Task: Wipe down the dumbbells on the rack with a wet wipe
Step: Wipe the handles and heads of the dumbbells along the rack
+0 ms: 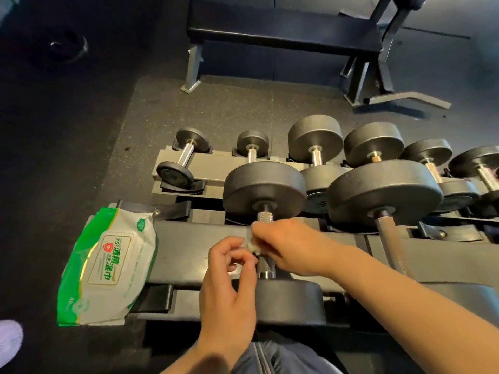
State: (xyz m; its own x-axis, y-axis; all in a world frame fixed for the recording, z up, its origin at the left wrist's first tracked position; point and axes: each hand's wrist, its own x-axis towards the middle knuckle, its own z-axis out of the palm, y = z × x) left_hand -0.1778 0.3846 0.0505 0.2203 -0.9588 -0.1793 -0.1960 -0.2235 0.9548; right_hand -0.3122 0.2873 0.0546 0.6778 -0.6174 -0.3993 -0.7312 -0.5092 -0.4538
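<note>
A large black dumbbell (266,188) lies on the upper tier of the rack (189,247), its knurled steel handle pointing toward me. My right hand (286,245) grips a crumpled white wet wipe (252,245) around that handle. My left hand (229,276) pinches the near side of the same wipe, beside the handle. A second large dumbbell (384,191) sits to the right. Several smaller dumbbells rest on the lower tier beyond.
A green and white pack of wet wipes (108,268) lies on the rack's left end. A black flat bench (283,31) stands on the dark rubber floor behind the rack. My white shoe (9,340) shows at the bottom left.
</note>
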